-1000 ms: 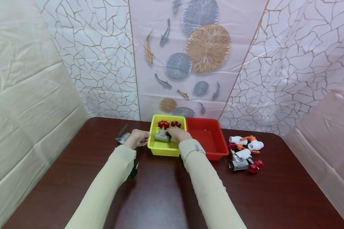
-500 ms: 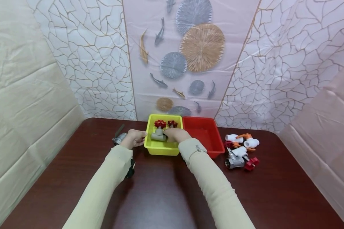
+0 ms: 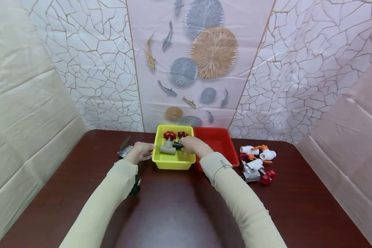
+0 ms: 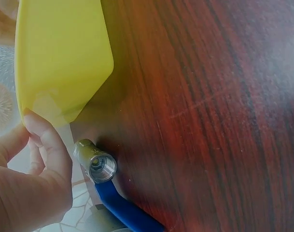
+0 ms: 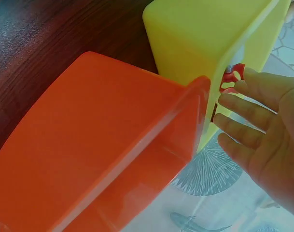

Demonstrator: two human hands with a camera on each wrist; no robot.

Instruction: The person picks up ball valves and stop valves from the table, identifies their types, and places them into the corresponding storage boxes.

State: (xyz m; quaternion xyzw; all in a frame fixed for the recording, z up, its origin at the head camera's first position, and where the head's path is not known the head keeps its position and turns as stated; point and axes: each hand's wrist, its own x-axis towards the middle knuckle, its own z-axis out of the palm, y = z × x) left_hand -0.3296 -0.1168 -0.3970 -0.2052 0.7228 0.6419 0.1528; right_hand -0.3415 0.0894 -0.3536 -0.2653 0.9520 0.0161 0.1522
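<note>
My left hand (image 3: pixel 140 152) pinches the left rim of a yellow plastic bin (image 3: pixel 173 165); thumb and finger meet at its edge in the left wrist view. Inside the bin lie a grey tee-shaped valve (image 3: pixel 168 149) with a red handwheel (image 3: pixel 169 135), a second red handwheel (image 3: pixel 182 134), and a black part (image 3: pixel 178 145). Over the bin's right side hovers my right hand (image 3: pixel 194 146), close to the black part. In the right wrist view its fingers (image 5: pixel 243 133) are nearly straight, beside a red handwheel (image 5: pixel 232 77), and I see nothing gripped.
A red bin (image 3: pixel 234 151) stands against the yellow one's right side. Further right is a pile of white valves (image 3: pixel 268 155) with orange handles, a metal valve (image 3: pixel 251 176) and a red handwheel (image 3: pixel 268 177). A metal ball valve (image 4: pixel 96 162) with a blue lever (image 4: pixel 122 205) lies left of the yellow bin.
My right hand has drawn slightly right within the yellow bin, uncovering more of the black part. My left hand stays at the rim. The whole head view has shifted a little.
</note>
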